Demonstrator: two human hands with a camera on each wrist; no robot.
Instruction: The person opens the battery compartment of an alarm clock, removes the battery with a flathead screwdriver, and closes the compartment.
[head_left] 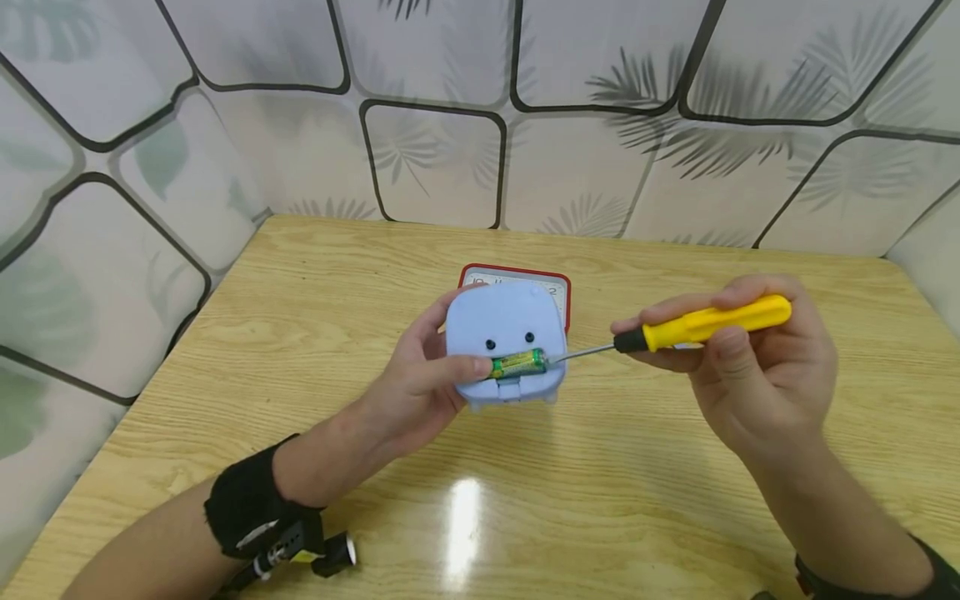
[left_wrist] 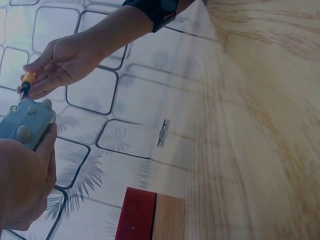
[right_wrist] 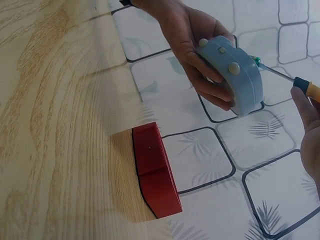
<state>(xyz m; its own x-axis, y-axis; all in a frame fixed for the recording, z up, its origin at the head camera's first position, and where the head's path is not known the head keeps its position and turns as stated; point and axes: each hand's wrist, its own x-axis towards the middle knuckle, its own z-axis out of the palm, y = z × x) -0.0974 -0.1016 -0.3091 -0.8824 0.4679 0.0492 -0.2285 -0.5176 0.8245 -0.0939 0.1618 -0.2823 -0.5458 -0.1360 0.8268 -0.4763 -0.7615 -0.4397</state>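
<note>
My left hand (head_left: 420,371) grips a small light-blue clock (head_left: 506,312) above the table, its back with two black knobs facing me. A green battery (head_left: 519,364) lies in the opening low on that back. The left thumb rests at the battery's left end. In my right hand (head_left: 765,375) is a screwdriver (head_left: 720,323) with a yellow handle and black collar, pinched between thumb and fingers. Its metal tip meets the battery's right end. From the right wrist view, the clock (right_wrist: 237,75) shows its underside with round feet, and its face is hidden.
Behind the held clock, a red-framed clock (head_left: 514,270) with a numbered face rests on the wood-grain table (head_left: 322,292), partly covered in the head view. A patterned wall (head_left: 435,167) rises at the table's far edge. Black straps (head_left: 251,492) with cameras circle both wrists.
</note>
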